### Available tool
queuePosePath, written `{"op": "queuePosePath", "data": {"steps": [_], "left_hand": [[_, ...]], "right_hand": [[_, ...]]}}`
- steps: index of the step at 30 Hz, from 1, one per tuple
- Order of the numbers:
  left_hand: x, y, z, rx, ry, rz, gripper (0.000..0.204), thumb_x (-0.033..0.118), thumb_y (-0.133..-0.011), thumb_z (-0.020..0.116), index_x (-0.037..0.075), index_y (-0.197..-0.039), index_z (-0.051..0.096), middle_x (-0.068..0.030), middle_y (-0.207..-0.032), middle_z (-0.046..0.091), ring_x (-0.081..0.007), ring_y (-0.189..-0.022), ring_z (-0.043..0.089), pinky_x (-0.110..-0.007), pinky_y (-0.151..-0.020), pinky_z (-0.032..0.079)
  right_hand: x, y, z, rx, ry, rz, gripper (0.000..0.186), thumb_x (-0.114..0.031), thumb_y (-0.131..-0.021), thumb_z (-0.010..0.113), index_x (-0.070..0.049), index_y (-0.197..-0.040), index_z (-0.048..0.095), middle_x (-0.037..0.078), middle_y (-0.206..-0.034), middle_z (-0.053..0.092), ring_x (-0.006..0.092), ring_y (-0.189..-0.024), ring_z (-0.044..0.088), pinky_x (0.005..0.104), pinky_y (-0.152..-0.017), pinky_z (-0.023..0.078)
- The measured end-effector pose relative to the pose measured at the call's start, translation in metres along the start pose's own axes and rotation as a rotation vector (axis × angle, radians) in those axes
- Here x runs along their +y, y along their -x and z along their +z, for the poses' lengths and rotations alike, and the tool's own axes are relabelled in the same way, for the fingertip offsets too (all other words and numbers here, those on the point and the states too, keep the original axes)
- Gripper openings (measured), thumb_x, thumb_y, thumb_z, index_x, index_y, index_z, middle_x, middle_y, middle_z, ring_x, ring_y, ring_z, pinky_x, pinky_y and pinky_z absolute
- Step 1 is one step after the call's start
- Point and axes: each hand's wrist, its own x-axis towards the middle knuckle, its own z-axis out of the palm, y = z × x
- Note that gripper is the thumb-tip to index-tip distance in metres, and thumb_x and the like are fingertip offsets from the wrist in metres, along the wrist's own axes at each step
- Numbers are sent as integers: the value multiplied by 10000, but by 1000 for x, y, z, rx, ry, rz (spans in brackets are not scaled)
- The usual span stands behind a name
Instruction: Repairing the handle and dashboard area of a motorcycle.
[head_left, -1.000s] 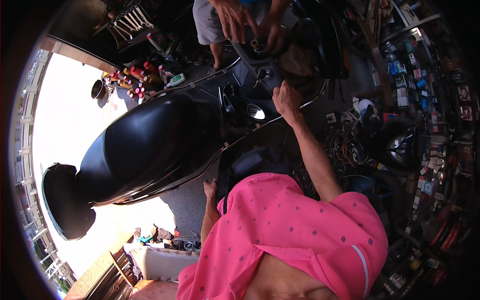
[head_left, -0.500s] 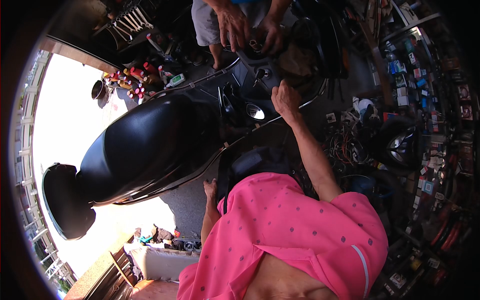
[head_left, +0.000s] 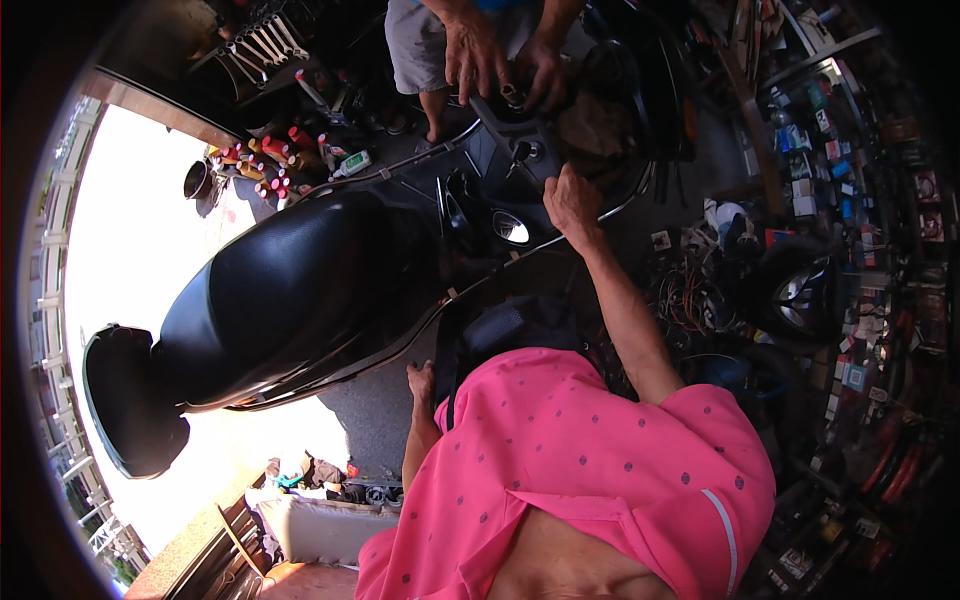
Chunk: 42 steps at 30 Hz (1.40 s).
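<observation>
A black scooter [head_left: 300, 280] stretches from the left to the top middle, its seat nearest the bright doorway. At its front, my right hand [head_left: 573, 203] is closed in a fist against the edge of the dark front panel; whatever its fingers hold is hidden. My left hand [head_left: 422, 382] hangs low beside my body, thumb and fingers slightly apart, with nothing visible in it. Across the scooter, a co-worker's hands [head_left: 478, 55] bend over a small round metallic part [head_left: 513, 96] on the front. Just below that part, a key [head_left: 521, 152] sits by the ignition. An oval mirror [head_left: 510, 226] lies nearer me.
Several red-capped bottles [head_left: 275, 165] and a row of wrenches [head_left: 265, 42] are at the far left. Tangled wires [head_left: 690, 290] and a headlight unit [head_left: 800, 290] lie to the right, before shelves of small boxes [head_left: 850, 200]. A pale bin [head_left: 325, 525] stands lower left.
The co-worker's hands have shifted slightly around the metallic part, which shows a little more. My own hands stay almost where they were.
</observation>
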Motion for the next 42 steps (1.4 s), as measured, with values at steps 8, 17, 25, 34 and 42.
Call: {"op": "queuePosePath", "data": {"steps": [8,17,25,34,42], "left_hand": [[-13,-9,4,-58,99,-84,599,299,-697,600,-73,-1128,413,-279,-1071,498,-371,-1037,474,-373,-872,375],[-7,-30,2,-76,-180,-49,676,429,-672,613,-21,-1151,453,-242,-1087,511,-310,-1036,494,-357,-844,406],[22,-58,7,-102,-164,15,675,441,-663,620,-20,-1130,461,-236,-1066,523,-323,-1023,500,-371,-828,414],[-18,-41,12,-126,17,235,674,454,-653,628,-18,-1107,471,-230,-1043,537,-338,-1007,508,-387,-809,422],[-38,-24,18,-46,144,324,483,287,-702,621,-9,-1057,481,-207,-1008,558,-331,-969,526,-394,-786,422]], "right_hand": [[-1,0,-2,26,16,-18,196,-199,-790,419,-18,-766,491,203,-708,584,366,-658,578,438,-592,464],[1,16,-10,291,-37,-213,185,-142,-797,474,24,-875,490,166,-670,533,313,-627,555,375,-567,446],[-2,17,-25,7,-282,1,148,-96,-791,463,44,-775,508,139,-651,530,215,-555,538,311,-513,440],[0,14,-25,-46,-282,11,198,-164,-831,430,19,-832,506,150,-705,540,234,-632,559,318,-563,462],[12,8,-4,-60,-213,-64,202,-174,-839,429,16,-808,491,107,-600,513,182,-525,535,282,-464,437]]}}
